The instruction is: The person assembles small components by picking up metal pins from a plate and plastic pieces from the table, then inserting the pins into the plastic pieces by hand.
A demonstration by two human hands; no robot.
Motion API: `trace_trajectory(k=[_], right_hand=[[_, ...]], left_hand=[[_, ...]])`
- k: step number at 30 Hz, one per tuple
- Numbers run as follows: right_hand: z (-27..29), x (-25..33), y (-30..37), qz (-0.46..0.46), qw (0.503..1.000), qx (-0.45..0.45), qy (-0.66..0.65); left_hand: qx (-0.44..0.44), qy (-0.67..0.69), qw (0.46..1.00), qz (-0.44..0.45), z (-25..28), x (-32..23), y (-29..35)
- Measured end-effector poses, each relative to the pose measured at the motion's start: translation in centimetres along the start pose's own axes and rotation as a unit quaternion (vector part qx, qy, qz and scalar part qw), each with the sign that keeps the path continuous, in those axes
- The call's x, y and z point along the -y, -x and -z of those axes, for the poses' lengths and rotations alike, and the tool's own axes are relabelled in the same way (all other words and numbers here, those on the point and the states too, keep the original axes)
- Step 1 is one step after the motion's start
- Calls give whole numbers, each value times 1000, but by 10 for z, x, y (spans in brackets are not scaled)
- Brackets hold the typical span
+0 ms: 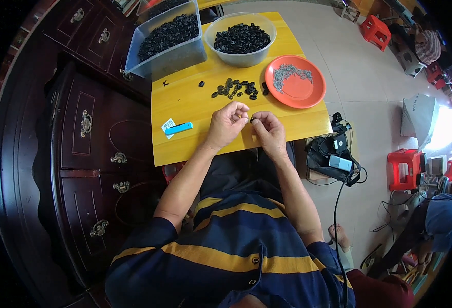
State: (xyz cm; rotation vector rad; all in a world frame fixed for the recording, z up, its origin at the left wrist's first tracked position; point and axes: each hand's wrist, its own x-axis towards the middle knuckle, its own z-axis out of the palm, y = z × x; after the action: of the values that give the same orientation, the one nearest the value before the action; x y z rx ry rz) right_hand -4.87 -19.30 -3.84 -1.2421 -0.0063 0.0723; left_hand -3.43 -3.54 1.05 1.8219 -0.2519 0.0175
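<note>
My two hands meet above the near edge of the yellow table (195, 105). My right hand (271, 133) pinches a small black oval part (252, 120) between thumb and forefinger. Beside it, my left hand (227, 124) is closed, its thumb and fingertips pressed together; whatever they hold is too small to make out. Just beyond the hands lie several loose black oval parts (239, 88). To their right, an orange-red plate (299, 98) carries a heap of small grey metal pieces (286, 77).
A clear round tub (244, 60) and a clear rectangular bin (190, 57), both full of black parts, stand at the back. A light blue tool (179, 128) lies on a white slip at left. Dark wooden drawers (82, 123) flank the table; cables and a black bag (321, 159) are at right.
</note>
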Motion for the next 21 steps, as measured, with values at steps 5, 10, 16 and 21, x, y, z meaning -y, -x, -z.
trace_trajectory(k=[5, 10, 16, 21], right_hand=[[0, 2, 0, -2, 1000, -5, 3], [-1, 3, 0, -3, 1000, -10, 28], [0, 3, 0, -11, 1000, -10, 5], [1, 1, 0, -2, 1000, -6, 3]], left_hand=[[3, -27, 1000, -6, -2, 0, -2], [-12, -2, 1000, -4, -1, 3, -4], [0, -5, 1000, 0, -2, 0, -3], [-2, 10, 1000, 6, -1, 1, -3]])
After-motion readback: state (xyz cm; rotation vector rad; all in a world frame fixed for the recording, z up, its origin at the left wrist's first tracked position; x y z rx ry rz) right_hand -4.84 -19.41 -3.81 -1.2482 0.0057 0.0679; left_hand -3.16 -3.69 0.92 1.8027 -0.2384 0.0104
